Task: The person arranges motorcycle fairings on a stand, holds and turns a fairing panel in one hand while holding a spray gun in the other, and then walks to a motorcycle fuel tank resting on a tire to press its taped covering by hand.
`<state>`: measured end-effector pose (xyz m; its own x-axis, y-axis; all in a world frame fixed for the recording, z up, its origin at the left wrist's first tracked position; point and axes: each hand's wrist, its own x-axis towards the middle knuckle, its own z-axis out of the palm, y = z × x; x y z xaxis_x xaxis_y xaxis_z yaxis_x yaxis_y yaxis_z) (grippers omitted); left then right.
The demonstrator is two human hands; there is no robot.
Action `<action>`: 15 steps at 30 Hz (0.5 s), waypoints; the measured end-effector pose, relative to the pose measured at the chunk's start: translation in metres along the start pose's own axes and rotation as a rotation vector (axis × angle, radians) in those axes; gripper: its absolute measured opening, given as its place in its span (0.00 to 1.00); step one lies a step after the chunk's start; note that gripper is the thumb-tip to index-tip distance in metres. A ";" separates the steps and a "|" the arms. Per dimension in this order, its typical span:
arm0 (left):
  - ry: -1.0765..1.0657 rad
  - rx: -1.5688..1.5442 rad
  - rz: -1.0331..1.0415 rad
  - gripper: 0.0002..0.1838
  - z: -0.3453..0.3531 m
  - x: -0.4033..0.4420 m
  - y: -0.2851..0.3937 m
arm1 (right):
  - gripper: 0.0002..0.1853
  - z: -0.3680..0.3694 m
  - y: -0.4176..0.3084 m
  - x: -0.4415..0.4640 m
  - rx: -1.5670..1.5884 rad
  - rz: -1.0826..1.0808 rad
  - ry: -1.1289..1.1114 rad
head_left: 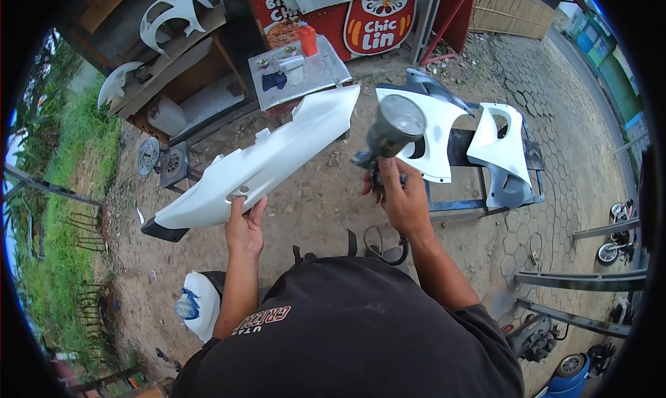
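Note:
My left hand (245, 233) grips the lower edge of a long white motorcycle body panel (260, 166), thumb by a round hole in it. The panel is tilted, its black-tipped end low at the left and its broad end high near the middle. In my right hand (402, 197) is a spray gun (394, 129), with its round cup on top and my fingers closed around the handle. The gun is held to the right of the panel, apart from it. A hose (388, 252) hangs below my right hand.
White and grey fairing panels (423, 131) lie on a blue metal stand (458, 205) at right. A small metal-topped table (312, 82) carries an orange bottle (307, 40). More white parts (173, 16) sit on a wooden shelf (170, 65). Another white piece (202, 304) is beside my left forearm.

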<state>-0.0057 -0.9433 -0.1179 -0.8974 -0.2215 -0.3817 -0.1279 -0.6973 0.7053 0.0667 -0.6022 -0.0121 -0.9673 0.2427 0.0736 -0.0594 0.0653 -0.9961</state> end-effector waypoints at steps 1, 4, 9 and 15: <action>0.006 -0.017 -0.013 0.26 0.000 0.001 0.000 | 0.31 0.000 -0.001 -0.001 0.008 -0.008 0.018; 0.032 -0.070 -0.049 0.25 -0.001 0.002 -0.001 | 0.32 -0.005 0.017 0.004 0.079 -0.043 0.152; 0.084 -0.127 -0.113 0.27 0.001 0.004 0.000 | 0.33 -0.017 0.036 0.005 0.056 -0.013 0.192; 0.106 -0.251 -0.207 0.28 0.003 0.006 -0.001 | 0.32 -0.007 0.035 0.001 -0.039 -0.024 0.136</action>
<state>-0.0125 -0.9421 -0.1188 -0.8126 -0.1184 -0.5706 -0.1830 -0.8777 0.4428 0.0652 -0.5927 -0.0470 -0.9234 0.3690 0.1056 -0.0695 0.1097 -0.9915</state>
